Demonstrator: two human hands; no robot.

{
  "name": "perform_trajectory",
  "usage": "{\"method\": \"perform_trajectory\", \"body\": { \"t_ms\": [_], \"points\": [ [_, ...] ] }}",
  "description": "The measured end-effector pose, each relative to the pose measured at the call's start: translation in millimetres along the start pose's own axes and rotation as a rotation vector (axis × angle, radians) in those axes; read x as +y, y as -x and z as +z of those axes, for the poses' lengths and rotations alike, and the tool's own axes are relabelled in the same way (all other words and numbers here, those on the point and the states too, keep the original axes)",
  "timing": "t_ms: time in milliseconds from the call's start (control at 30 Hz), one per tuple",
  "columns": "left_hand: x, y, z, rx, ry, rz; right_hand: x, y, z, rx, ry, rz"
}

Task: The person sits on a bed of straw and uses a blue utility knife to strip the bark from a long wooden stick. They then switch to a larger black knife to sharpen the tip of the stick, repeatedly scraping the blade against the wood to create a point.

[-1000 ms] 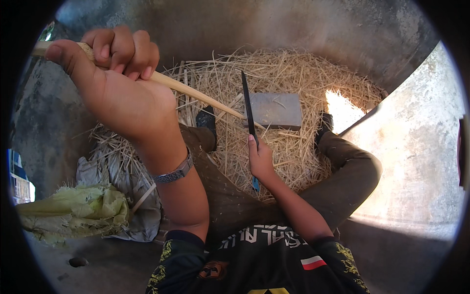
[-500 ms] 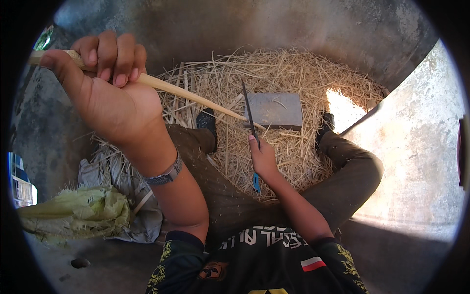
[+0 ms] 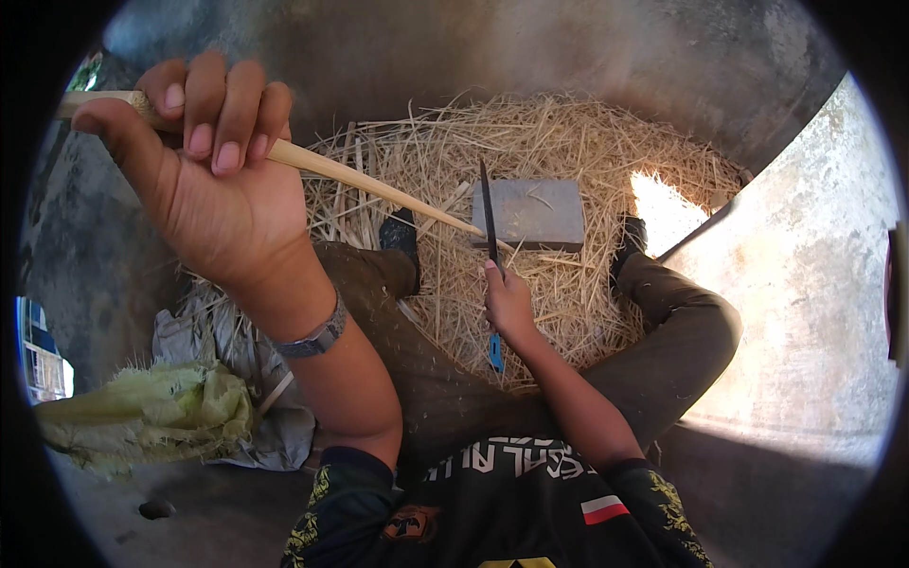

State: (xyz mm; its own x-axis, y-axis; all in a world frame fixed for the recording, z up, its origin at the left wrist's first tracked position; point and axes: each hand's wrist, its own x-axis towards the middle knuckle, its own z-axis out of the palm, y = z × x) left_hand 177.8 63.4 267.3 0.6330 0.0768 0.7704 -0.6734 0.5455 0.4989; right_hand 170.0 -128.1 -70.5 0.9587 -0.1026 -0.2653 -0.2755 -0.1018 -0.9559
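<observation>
The left hand (image 3: 222, 194) grasps a long, pale wooden stick (image 3: 369, 186), its thin end at the near left corner of a grey rectangular block (image 3: 544, 213) amid straw-coloured strips (image 3: 587, 142). The right hand (image 3: 509, 305) grips a dark-bladed, blue-ended knife (image 3: 488, 204) beside that end.

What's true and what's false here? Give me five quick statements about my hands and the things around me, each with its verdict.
1. Your left hand grips a tapered wooden stick. True.
2. Your right hand holds a hammer. False: it holds a dark-bladed knife.
3. A wristwatch is on your right wrist. False: it's on the left.
4. The grey block rests among straw-like shavings. True.
5. Your shirt is plain white. False: it's black, with prints.
</observation>
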Motion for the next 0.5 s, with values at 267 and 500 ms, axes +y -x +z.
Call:
{"method": "perform_trajectory", "body": {
  "t_ms": [267, 500],
  "points": [
    [-9.8, 6.3, -1.4, 0.292, -0.244, 0.196, -20.8, 35.0, 7.1, 0.082, -0.205, -0.279],
    [-6.0, 8.6, 1.9, 0.327, -0.248, 0.24, -75.9, 37.2, -29.1, 0.108, -0.053, -0.172]
  ]
}}
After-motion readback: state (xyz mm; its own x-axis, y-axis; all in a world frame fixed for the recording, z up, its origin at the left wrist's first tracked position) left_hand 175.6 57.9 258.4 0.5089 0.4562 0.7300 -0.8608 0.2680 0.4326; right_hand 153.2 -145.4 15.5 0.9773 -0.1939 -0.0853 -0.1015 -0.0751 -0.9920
